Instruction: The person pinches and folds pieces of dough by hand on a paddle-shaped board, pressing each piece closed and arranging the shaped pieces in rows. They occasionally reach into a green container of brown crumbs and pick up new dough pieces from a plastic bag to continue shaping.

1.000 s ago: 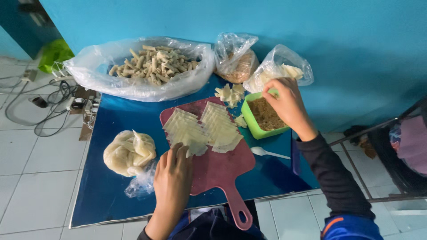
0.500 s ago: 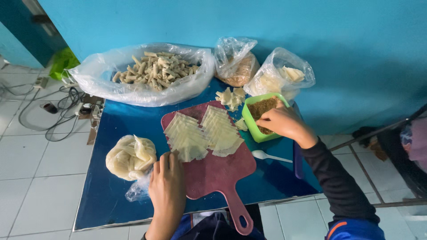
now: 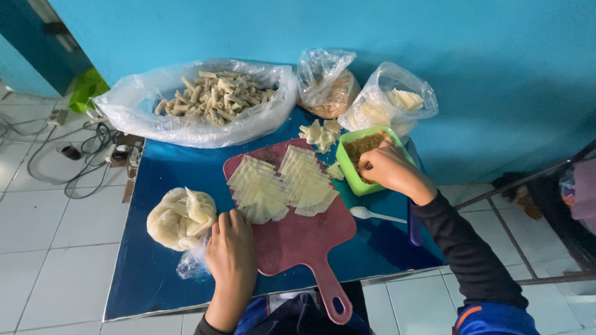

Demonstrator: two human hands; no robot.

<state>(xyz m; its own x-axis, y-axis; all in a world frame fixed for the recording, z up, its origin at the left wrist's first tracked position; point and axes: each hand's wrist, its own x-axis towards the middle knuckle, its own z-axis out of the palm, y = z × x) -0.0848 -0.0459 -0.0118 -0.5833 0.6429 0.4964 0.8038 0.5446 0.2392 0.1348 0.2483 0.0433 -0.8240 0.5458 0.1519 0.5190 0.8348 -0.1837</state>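
Observation:
My right hand reaches into a green square container of brown crumbly filling, fingertips pinched in the filling. My left hand rests on the left edge of a dark red cutting board, fingers curled near the thin pale wrapper sheets fanned out in two rows on the board. A white plastic spoon lies on the blue table just right of the board.
A large clear bag of rolled sticks sits at the back left. Two smaller bags stand at the back right. A tied bag of pale dough lies left of the board. Cables lie on the tiled floor.
My right hand has dropped lower into the green container. My left hand has stayed on the board's left edge. The view has shifted slightly.

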